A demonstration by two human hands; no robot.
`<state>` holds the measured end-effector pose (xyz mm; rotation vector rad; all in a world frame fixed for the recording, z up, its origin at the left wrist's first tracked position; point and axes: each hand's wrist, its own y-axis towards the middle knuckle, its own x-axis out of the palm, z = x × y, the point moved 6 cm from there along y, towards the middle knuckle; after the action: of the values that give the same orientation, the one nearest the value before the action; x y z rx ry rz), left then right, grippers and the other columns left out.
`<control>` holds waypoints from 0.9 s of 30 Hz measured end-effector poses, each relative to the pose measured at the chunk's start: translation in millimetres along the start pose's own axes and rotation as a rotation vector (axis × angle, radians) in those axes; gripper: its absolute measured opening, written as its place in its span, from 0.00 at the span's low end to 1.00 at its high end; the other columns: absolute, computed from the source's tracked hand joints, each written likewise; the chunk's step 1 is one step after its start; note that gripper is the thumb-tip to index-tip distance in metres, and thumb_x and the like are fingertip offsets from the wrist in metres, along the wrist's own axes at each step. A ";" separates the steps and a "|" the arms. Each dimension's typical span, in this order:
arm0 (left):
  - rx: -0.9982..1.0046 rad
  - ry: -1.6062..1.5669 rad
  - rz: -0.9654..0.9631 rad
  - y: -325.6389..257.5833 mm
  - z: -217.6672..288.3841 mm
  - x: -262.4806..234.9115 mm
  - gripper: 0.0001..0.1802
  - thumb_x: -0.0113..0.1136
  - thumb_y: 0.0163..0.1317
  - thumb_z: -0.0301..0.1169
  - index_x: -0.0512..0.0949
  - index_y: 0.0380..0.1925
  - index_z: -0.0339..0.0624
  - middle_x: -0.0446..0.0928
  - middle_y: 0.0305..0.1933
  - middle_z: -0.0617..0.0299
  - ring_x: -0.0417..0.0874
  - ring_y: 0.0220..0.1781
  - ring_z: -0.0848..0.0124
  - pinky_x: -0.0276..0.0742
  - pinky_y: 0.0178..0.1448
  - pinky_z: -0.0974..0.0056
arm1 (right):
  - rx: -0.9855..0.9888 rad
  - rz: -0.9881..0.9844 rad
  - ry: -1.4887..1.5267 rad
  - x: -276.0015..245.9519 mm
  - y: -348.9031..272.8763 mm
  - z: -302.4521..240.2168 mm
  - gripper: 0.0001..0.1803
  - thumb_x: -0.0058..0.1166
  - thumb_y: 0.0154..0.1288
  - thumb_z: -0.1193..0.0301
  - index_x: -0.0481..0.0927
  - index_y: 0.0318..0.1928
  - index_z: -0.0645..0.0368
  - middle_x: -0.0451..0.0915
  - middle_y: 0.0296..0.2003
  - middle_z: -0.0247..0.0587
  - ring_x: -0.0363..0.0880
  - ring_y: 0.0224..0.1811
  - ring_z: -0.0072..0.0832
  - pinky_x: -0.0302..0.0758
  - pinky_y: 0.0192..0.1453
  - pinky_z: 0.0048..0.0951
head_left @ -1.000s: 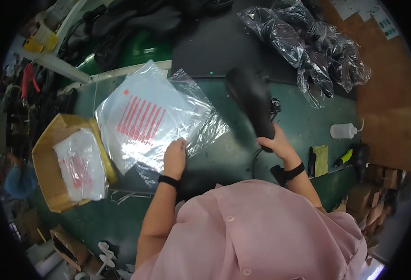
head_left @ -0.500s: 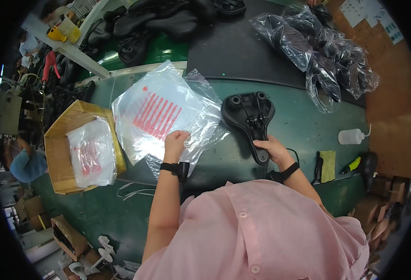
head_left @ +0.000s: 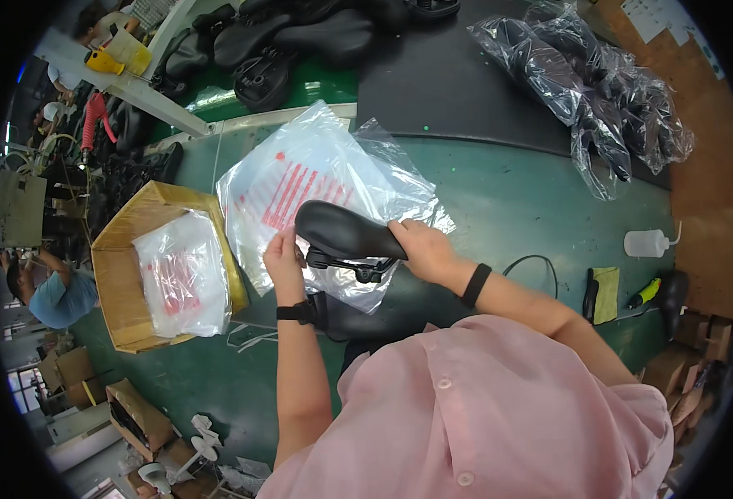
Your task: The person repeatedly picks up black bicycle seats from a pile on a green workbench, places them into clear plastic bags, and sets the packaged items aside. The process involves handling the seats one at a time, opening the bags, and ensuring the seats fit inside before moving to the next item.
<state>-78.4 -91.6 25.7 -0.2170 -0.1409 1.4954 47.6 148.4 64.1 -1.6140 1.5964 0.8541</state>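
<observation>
Black bicycle saddle point(head_left: 346, 233): gripped at its rear by right hand point(head_left: 420, 247), near the green table's point(head_left: 508, 195) front edge. Left hand point(head_left: 283, 258) pinched the clear plastic bag point(head_left: 316, 179) beneath. Risk, judged: saddle rails could snag or tear the thin film at its mouth.

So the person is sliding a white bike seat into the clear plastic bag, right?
Not quite. The bike seat is black, not white. The head view shows the right hand holding it while the left hand grips the clear plastic bag.
</observation>
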 end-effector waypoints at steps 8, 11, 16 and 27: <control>0.615 0.678 -0.620 -101.4 138.7 82.4 0.07 0.58 0.62 0.28 0.82 0.38 0.39 0.82 0.34 0.51 0.84 0.35 0.57 0.78 0.38 0.61 | 0.241 -0.294 0.249 -14.4 25.5 1.9 0.26 0.66 0.49 0.74 0.72 0.49 0.65 0.79 0.44 0.56 0.81 0.44 0.48 0.78 0.42 0.39; 0.370 0.767 -0.604 -84.5 102.0 61.8 0.11 0.56 0.63 0.31 0.80 0.43 0.40 0.82 0.36 0.52 0.84 0.38 0.58 0.78 0.40 0.61 | 0.527 -0.198 1.208 13.1 -1.7 26.4 0.32 0.70 0.50 0.68 0.73 0.54 0.68 0.80 0.48 0.51 0.81 0.48 0.39 0.77 0.47 0.32; 0.648 0.197 -1.273 -187.7 116.8 182.9 0.21 0.57 0.61 0.28 0.75 0.56 0.45 0.81 0.40 0.55 0.82 0.36 0.60 0.78 0.40 0.62 | 0.576 0.275 1.327 -14.0 1.2 52.8 0.39 0.65 0.57 0.65 0.64 0.64 0.71 0.77 0.53 0.46 0.76 0.54 0.32 0.72 0.58 0.30; 0.239 0.615 -0.753 -47.4 -15.7 84.2 0.25 0.59 0.61 0.28 0.72 0.60 0.42 0.80 0.36 0.55 0.78 0.42 0.57 0.72 0.49 0.58 | 0.109 0.995 1.390 -237.1 128.6 268.8 0.17 0.50 0.68 0.69 0.71 0.55 0.60 0.79 0.49 0.46 0.79 0.50 0.35 0.77 0.53 0.38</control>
<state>-22.7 -11.5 17.9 -0.3713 0.4124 0.6414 -80.6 503.2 115.9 -1.2294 3.4583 -0.1592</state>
